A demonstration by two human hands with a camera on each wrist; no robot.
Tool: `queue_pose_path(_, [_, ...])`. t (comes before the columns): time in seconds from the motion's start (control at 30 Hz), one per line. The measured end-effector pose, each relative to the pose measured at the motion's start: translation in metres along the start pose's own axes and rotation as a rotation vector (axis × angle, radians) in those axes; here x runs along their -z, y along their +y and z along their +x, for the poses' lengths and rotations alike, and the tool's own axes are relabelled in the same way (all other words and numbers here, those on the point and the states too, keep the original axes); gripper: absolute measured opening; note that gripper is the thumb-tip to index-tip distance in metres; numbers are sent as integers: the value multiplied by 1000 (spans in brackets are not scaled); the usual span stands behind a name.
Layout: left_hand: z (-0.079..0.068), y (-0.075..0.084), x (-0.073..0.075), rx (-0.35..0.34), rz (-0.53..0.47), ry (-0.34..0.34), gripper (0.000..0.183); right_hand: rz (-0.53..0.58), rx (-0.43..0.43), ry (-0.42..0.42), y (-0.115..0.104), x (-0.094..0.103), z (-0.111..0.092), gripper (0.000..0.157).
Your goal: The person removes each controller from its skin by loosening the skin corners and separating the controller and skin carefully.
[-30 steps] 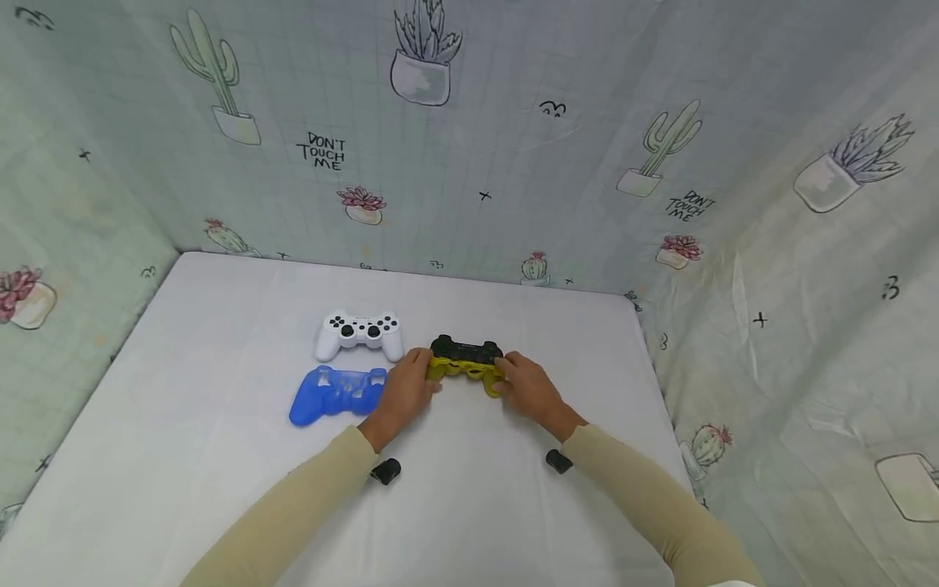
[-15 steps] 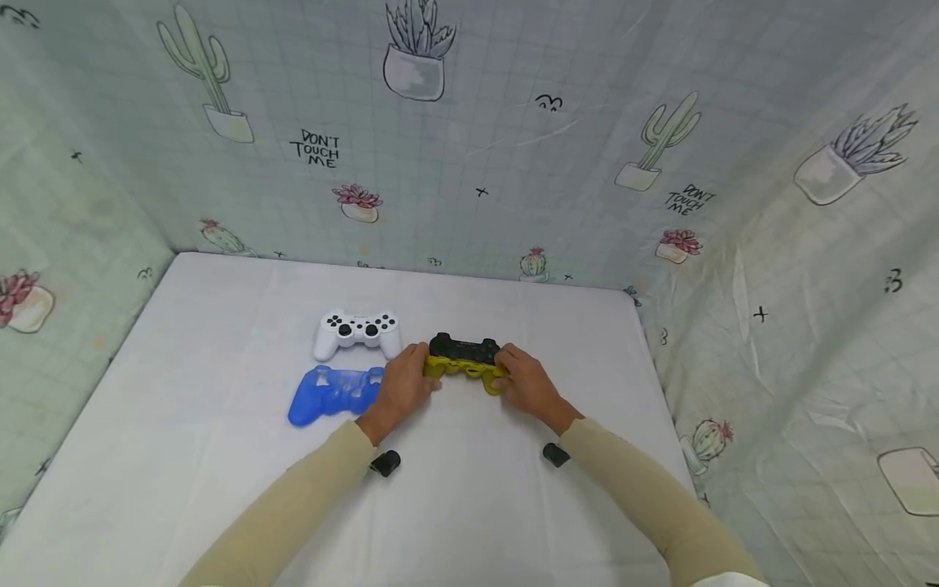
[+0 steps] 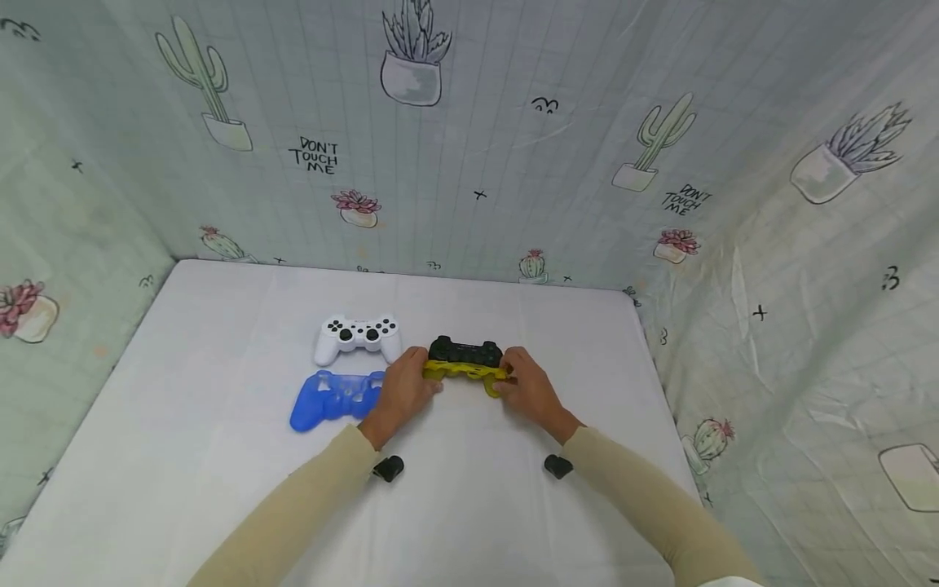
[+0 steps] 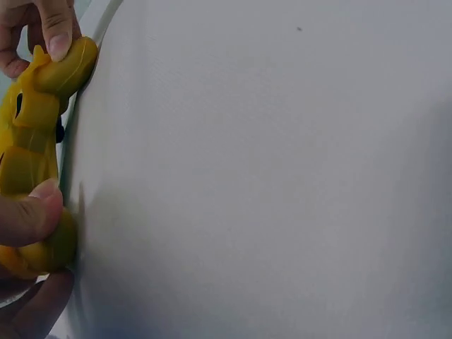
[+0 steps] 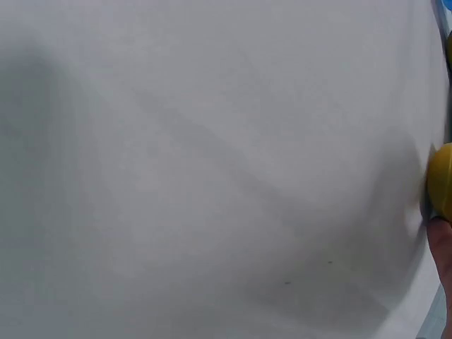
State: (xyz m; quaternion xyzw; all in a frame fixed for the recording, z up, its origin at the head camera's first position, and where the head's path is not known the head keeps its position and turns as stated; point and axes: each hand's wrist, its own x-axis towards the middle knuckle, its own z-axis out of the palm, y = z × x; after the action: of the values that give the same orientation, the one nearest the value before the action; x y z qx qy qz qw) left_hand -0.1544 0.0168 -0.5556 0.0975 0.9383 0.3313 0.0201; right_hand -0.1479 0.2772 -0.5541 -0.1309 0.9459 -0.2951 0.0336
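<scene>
A black game controller [image 3: 465,352] lies at the middle of the white table with a yellow silicone cover [image 3: 464,371] along its near side. In the head view the controller's far part shows bare above the yellow edge. My left hand [image 3: 405,387] grips the cover's left end, thumb underneath near the handle. At the other end my right hand [image 3: 530,390] pinches the cover between thumb and fingers. The left wrist view shows both thumbs pressing the yellow cover [image 4: 32,162]. Only one rounded yellow handle [image 5: 441,180] and a finger appear at the right wrist view's edge.
A white game controller [image 3: 358,336] sits to the left, farther back. In front of it lies a blue silicone cover [image 3: 330,401], partly behind my left hand. Black wrist-worn devices [image 3: 389,468] show beside both wrists. A patterned curtain [image 3: 477,147] hangs behind the table.
The yellow cover has tipped, so its face shows narrower against the black controller. My right fingers have shifted slightly at its right end. Both hands stay in about the same place.
</scene>
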Motion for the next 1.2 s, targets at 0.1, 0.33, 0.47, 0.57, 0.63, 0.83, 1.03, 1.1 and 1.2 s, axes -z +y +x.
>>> queue_pose_path(0.1, [-3,-1,-6,-3,-5,32,45,13,-8,-15,3,-3,-5,43])
queue_pose_path(0.33, [-6,0,-8,-27,23,25,53,-39,123,33,7,-2,-2,40])
queue_pose_path(0.47, [-5,-1,-6,-63,40,20,50,-50,148,33,9,-1,-1,33])
queue_pose_path(0.57, [-3,-3,-6,-85,56,26,45,-48,163,37,10,-2,0,30])
queue_pose_path(0.63, [-2,-4,-7,-94,65,28,44,-56,172,38,11,-3,1,30])
queue_pose_path(0.83, [0,-5,-7,-63,29,2,52,-61,99,-19,10,-1,1,40])
queue_pose_path(1.03, [-3,-3,-8,-4,-45,-6,57,-70,64,-89,9,3,-2,49])
queue_pose_path(1.1, [-3,-3,-9,1,-50,7,53,-80,71,-86,9,3,-2,48])
queue_pose_path(1.2, [-4,-2,-8,-3,-40,27,47,-88,95,-68,11,3,-1,45])
